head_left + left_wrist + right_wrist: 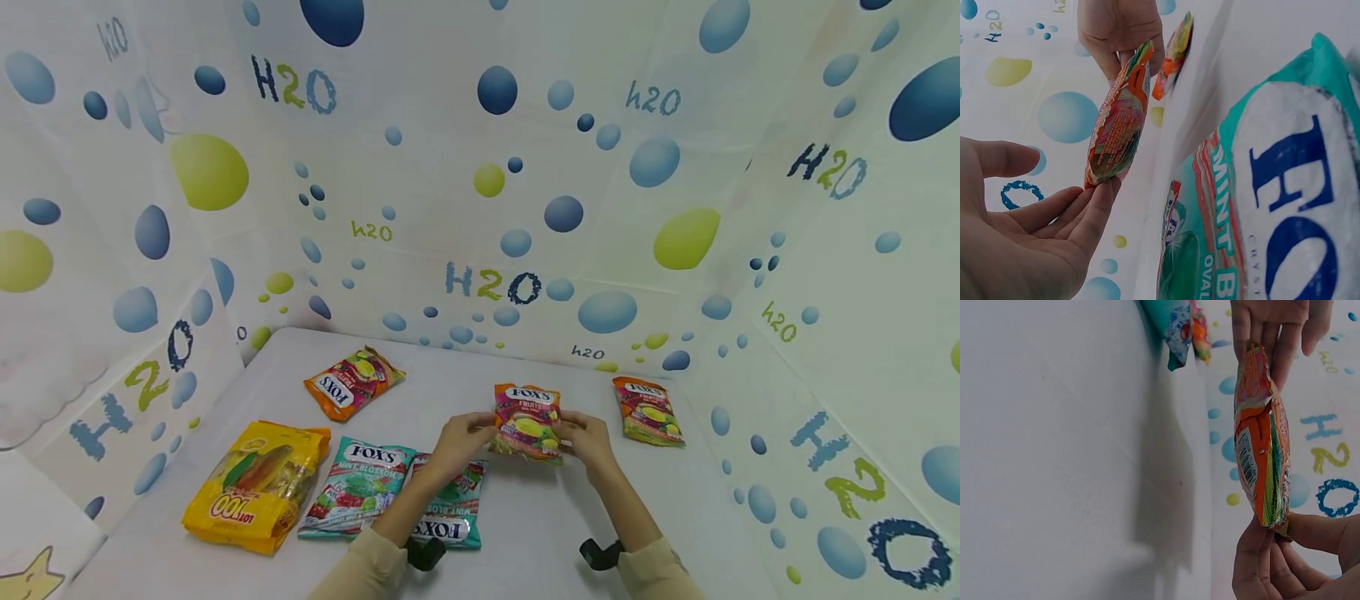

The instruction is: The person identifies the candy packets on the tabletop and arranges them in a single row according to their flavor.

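An orange Fox's Fruits candy bag [527,421] is held upright just above the white table [540,517], between both hands. My right hand [588,437] pinches one short edge of the bag [1262,444] between thumb and fingers [1272,550]. My left hand [467,437] is at the opposite edge. In the left wrist view its straight fingers [1094,209] touch the bag's edge [1116,125] while the thumb stands apart from it.
On the table lie another orange Fox's bag [354,382] at the back left, a third [647,410] to the right, a yellow bag [258,483] at the front left, and two teal mint bags [360,483] [453,512] under my left forearm. Bubble-patterned walls [525,208] enclose the table.
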{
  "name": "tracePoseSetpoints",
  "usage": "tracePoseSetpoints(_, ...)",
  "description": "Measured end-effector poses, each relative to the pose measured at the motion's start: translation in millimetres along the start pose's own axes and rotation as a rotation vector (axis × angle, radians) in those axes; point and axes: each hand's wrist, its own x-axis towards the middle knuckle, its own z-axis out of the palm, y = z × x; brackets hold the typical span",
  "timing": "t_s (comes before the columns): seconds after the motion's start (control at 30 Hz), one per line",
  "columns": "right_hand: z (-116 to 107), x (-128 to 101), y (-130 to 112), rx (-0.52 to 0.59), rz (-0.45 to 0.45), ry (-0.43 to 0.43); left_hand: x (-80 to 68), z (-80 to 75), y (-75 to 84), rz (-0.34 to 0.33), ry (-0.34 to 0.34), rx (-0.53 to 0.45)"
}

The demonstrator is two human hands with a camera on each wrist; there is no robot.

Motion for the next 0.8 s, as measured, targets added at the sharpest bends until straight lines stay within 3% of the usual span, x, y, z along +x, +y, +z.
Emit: tracePoseSetpoints(0.8, -6.9, -32.9, 15.9, 0.014, 0.010, -0.026, -33.5, 6.6, -2.8, -0.006, -0.033, 0.055)
